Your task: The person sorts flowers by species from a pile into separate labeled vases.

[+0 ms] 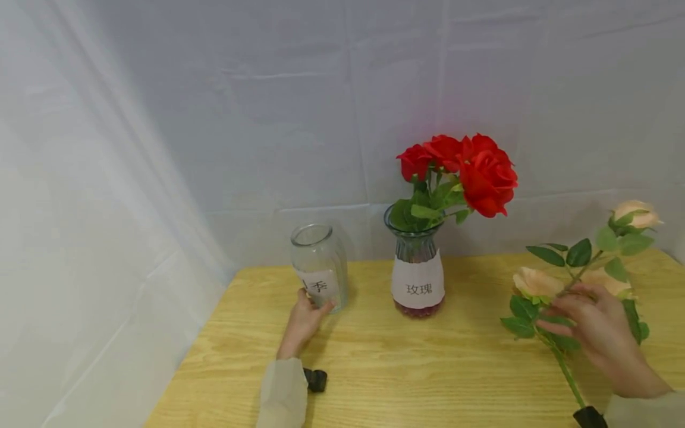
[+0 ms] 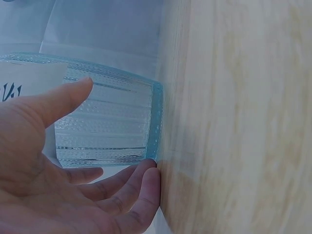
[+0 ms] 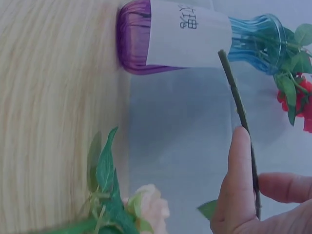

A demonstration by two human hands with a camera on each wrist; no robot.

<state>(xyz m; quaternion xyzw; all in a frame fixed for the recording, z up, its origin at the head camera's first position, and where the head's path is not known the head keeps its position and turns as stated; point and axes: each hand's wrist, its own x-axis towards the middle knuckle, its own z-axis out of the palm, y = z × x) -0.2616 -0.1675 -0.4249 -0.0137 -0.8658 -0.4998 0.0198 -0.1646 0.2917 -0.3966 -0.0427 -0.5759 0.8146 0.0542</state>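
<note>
Glass vase [image 1: 321, 252] stands upright on the wooden table [image 1: 428, 368], the left hand [image 1: 305, 320] right at its base, thumb spread from loosely bent fingers! Across the table, the right hand [image 1: 605, 327] pinches a peach rose [image 1: 637, 215] by its stem, near other peach roses [image 1: 535, 284].

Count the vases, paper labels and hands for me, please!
Vases: 2 (clear vase, purple-bottomed vase)
Paper labels: 2 (clear vase's label, purple-bottomed vase's label)
Hands: 2 (left hand, right hand)
Total: 6
</note>
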